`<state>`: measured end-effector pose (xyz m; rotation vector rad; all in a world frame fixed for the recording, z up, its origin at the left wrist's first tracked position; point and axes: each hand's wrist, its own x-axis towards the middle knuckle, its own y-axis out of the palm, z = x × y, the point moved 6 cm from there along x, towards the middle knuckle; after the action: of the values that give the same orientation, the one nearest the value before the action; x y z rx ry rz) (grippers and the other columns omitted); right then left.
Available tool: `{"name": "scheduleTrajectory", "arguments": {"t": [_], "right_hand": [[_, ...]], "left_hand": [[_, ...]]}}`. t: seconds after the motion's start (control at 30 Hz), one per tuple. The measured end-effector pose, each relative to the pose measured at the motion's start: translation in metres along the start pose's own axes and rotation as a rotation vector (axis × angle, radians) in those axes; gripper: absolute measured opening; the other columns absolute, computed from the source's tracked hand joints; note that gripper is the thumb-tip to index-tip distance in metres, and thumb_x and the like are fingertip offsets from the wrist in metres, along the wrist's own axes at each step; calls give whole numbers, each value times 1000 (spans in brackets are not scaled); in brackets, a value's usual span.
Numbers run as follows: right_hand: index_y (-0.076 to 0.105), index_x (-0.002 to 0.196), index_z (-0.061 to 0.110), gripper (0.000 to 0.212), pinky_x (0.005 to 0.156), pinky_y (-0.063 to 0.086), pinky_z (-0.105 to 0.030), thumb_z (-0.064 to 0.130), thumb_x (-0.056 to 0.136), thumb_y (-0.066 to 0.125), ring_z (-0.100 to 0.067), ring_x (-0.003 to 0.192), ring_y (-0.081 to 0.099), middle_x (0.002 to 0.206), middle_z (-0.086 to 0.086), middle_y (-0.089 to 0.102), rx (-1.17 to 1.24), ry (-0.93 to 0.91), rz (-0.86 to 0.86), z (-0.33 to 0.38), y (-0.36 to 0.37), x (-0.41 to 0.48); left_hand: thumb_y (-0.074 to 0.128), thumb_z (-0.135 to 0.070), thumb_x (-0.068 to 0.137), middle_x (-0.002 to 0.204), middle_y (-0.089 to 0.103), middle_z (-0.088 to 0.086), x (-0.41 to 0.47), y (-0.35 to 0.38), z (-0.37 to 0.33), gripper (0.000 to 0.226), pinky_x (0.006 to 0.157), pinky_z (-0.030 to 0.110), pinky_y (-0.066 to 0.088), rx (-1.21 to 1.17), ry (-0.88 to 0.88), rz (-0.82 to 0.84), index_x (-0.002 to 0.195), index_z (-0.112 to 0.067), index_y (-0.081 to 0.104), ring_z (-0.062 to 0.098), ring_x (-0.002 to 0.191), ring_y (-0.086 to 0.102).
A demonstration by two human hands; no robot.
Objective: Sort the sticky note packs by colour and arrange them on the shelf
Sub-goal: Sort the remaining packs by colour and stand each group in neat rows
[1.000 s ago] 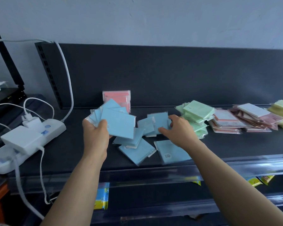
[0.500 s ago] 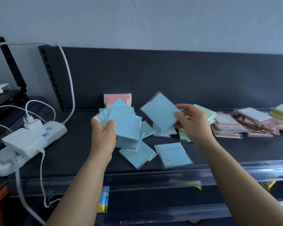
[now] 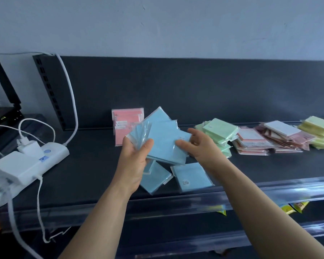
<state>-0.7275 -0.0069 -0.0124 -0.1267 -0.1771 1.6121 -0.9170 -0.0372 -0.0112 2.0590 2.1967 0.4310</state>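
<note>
Head cam: half a sec earlier the R hand [image 3: 200, 146] carried one blue pack in the air. By this frame that pack had landed on the blue stack [image 3: 165, 141] in the L hand [image 3: 135, 163]. L hand gripped the stack at its lower-left, thumb across the front, packs fanned, held above the shelf [image 3: 94, 165] and in front of the upright pink set [image 3: 123, 124]. R hand pinched the stack's right edge, thumb on top, fingers behind, squaring it up I'd guess. Two loose blues [image 3: 193, 176] lay flat just below the hands, near the shelf's front edge. More under the L hand? Couldn't tell. Green pile [image 3: 219, 131], pink pile [image 3: 254, 141] and yellow pile [image 3: 318, 128] sat off to the right. So blue was nearly gathered: loose ones left to grab, then the stack goes down, prob. beside the pink set. Wrappers looked slick, so the fan could slip.
</note>
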Motion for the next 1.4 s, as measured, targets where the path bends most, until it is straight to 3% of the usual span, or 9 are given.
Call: {"name": "scheduleTrajectory", "arguments": {"t": [0.17,0.43,0.63,0.8,0.93,1.03,1.13,1.23,1.4], "right_hand": [[53,127,20,34,84,57,-41,16,93,60,-19,100,67,111,-1,67,25,-101,78,3,-1,-5],[31,140,39,65,93,51,-49,14,90,63,-31,104,58,132,2,44,-176,-173,82,-8,-15,-20],[25,143,32,73,87,55,-36,-1,87,59,-17,105,61,119,2,58,-126,-125,84,-18,-15,-31],[47,121,24,34,89,52,-37,4,93,48,-17,107,59,114,1,62,-206,-63,73,-22,-12,-32],[44,121,22,29,68,44,-13,7,96,45,-7,93,55,108,7,58,-328,-103,76,-16,-12,-33],[49,114,18,20,70,48,-16,10,96,50,-11,90,58,99,7,61,-360,-107,41,-9,-15,-28],[53,111,15,18,87,53,-41,11,94,53,-25,101,62,108,-5,65,-310,-118,-10,9,-15,-15],[53,109,12,17,70,51,-35,8,92,51,-31,93,62,107,-12,64,-327,-111,-67,30,-11,9],[49,104,12,18,50,37,-21,2,90,42,-14,71,51,90,0,57,-342,-79,-133,42,2,57]], "left_hand": [[53,-20,97,80,55,-13,-9,14,0,13,66,19,45,389,59,179,102,-27,44,-4,68,54],[48,-17,95,88,50,-6,-12,28,5,37,57,15,39,816,22,294,123,-28,26,5,68,49],[53,-26,88,118,53,-1,-10,20,27,65,79,33,46,873,-52,254,132,-50,12,26,108,51],[46,-27,96,97,47,-5,-13,27,23,52,109,45,30,1018,-34,234,140,-20,18,18,112,37],[33,-29,103,97,40,-3,-17,33,18,52,118,44,8,1196,-42,268,145,-6,13,12,105,27],[34,-28,103,87,46,-5,-12,33,7,26,115,43,19,1134,15,261,123,-12,31,10,93,41],[43,-28,101,111,53,0,5,30,-9,18,81,25,42,920,58,203,116,-19,40,10,95,50],[52,-25,98,116,53,0,35,24,-23,17,77,25,41,840,134,78,114,-20,50,13,97,55],[61,-18,93,108,62,-5,83,18,-24,25,81,28,44,780,145,-92,117,-15,56,16,97,59]]}}
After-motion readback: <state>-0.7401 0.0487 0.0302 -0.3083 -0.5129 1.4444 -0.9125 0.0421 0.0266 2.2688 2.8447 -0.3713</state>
